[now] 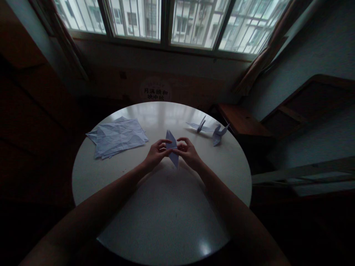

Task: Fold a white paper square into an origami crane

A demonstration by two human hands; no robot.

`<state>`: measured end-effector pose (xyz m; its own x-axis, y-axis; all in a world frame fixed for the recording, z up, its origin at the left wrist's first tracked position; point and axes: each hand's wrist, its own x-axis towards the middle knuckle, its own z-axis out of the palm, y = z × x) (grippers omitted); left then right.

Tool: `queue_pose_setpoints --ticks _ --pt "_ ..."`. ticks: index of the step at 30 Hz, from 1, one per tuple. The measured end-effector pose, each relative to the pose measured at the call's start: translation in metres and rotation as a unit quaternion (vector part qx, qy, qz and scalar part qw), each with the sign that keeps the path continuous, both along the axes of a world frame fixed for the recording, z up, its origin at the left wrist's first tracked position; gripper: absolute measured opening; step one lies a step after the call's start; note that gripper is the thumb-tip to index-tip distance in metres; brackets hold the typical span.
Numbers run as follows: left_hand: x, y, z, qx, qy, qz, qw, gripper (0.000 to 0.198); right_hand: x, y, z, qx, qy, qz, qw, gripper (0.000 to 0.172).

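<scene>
Between my two hands is a folded piece of paper [172, 142], narrow and diamond-shaped, with one point up and one point down. My left hand [156, 152] pinches its left side, thumb near the middle. From the right, the thumb and fingers of my right hand [189, 152] grip the opposite edge. The paper is held above the round white table [163, 207]. Beyond my right hand stand two folded paper cranes, one crane [218, 135] nearer the table's edge and another crane [202, 126] farther back with its wings spread.
A stack of creased paper sheets [119, 136] lies on the table's left side. Behind the table's right edge is a wooden stool or bench [244, 118]. Barred windows [166, 22] and curtains [255, 70] line the far wall.
</scene>
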<state>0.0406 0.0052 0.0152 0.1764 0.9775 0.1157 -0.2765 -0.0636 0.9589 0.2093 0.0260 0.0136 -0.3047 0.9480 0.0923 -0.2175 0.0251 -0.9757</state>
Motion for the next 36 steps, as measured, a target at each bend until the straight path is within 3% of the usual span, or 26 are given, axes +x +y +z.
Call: queue_pose_setpoints --ticks 8,20,27,31,36 --pt "0.0003 0.0028 -0.0023 0.075 0.037 0.026 0.996 0.043 0.0002 -0.0012 0.0006 -0.058 0.008 0.016 0.998 0.070" --pt "0.0019 0.0030 -0.0031 0.093 0.015 -0.001 0.996 0.039 -0.0009 -0.0020 0.0029 0.032 0.007 0.013 0.999 0.059" --pt "0.0012 -0.0008 0.0011 0.043 0.007 0.028 0.999 0.075 -0.0008 -0.0013 -0.0002 0.049 -0.006 0.011 0.999 0.061" --pt "-0.0006 -0.0008 0.0012 -0.002 0.018 0.015 1.000 0.059 -0.0010 -0.0017 -0.0002 0.038 -0.005 0.015 0.999 0.062" --pt "-0.0012 0.0014 0.0011 0.005 0.008 0.016 1.000 0.046 0.0009 -0.0019 -0.0007 -0.019 -0.014 0.030 0.999 0.063"
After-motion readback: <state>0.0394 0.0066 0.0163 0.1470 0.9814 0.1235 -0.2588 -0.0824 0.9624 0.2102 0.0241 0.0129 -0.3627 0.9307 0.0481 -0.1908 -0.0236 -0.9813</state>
